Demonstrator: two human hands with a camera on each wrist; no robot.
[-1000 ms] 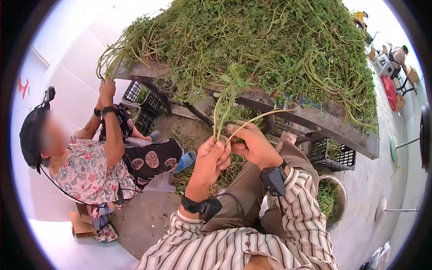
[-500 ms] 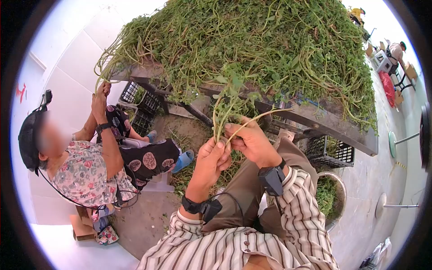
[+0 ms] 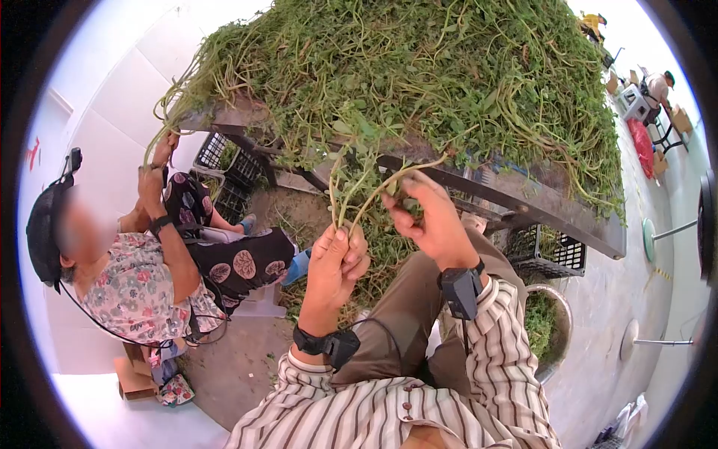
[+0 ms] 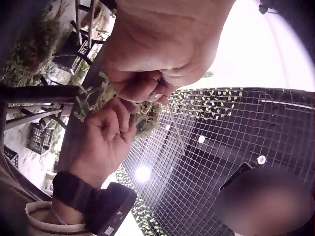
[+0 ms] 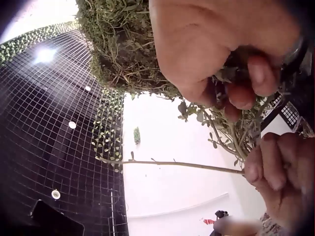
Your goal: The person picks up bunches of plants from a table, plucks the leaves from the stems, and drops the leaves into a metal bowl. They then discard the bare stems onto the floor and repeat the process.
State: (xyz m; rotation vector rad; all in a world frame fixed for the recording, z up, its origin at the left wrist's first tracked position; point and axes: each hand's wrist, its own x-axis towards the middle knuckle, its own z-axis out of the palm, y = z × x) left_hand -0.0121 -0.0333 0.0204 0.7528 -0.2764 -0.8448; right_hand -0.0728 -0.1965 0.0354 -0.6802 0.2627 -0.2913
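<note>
My left hand [image 3: 336,258] pinches the lower ends of a small bunch of leafy green stems [image 3: 345,196] between thumb and fingers. One long bare stem [image 5: 192,165] juts out sideways from that grip in the right wrist view. Just right of the bunch is my right hand [image 3: 434,228], its fingers curled around a few green leaves [image 3: 409,203]. The right wrist view has the leaves mostly hidden within the fingers. Both hands are above my lap, in front of the table edge [image 3: 516,198].
A big heap of the same greens [image 3: 419,75] covers the table. Beneath are black crates [image 3: 557,256] and fallen greens. A round container [image 3: 566,322] with greens stands by my right leg. At left, a seated person [image 3: 146,288] handles stems at the table corner.
My right hand has come away from the bunch, up and to the right. The left hand has shifted slightly left with the stems. The seated person's hands have moved lower and left.
</note>
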